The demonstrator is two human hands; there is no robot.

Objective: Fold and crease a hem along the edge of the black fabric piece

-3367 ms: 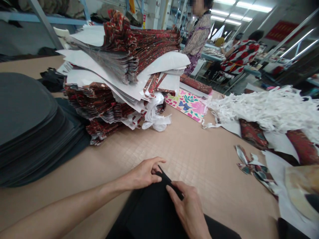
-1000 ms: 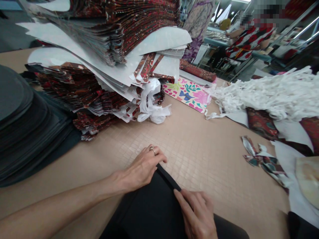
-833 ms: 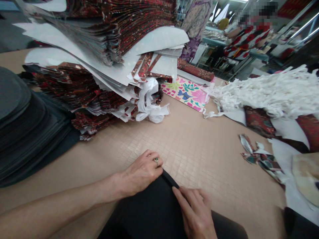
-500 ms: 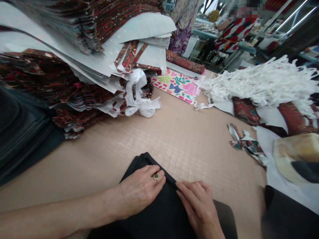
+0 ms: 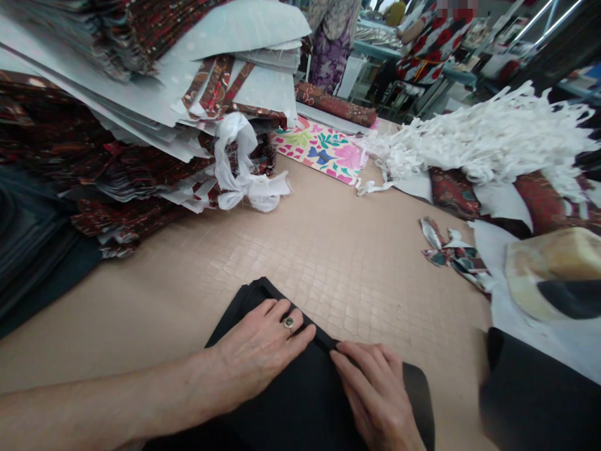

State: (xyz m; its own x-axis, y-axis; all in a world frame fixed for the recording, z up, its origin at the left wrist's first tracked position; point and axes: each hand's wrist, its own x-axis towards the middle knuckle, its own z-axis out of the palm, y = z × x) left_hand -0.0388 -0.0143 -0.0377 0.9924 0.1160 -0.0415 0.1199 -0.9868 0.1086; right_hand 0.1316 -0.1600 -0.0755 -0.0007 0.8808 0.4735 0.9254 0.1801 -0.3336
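Note:
A black cloth [image 5: 300,401] lies at the bottom centre, with a narrow fold running along its upper right edge. My left hand [image 5: 263,344], with a ring on one finger, rests on the cloth, its bent fingers closed on the fold. Farther down the same edge, my right hand [image 5: 375,388] pinches the fold between thumb and fingers. The thumb is partly hidden. Beyond the right hand shows a dark rounded corner of material [image 5: 420,401].
Tall stacks of patterned fabric pieces [image 5: 141,169] with a white tie [image 5: 241,169] rise at left, near dark folded cloth [image 5: 37,244]. White strips [image 5: 483,141] heap at right, above fabric scraps [image 5: 455,254]. Another black piece [image 5: 539,394] lies lower right. A person [image 5: 434,41] is in the background.
The view has shifted slightly, so the surroundings sit a little farther left and higher. My left fingers lie slightly more spread along the fold; the right hand keeps its pinch.

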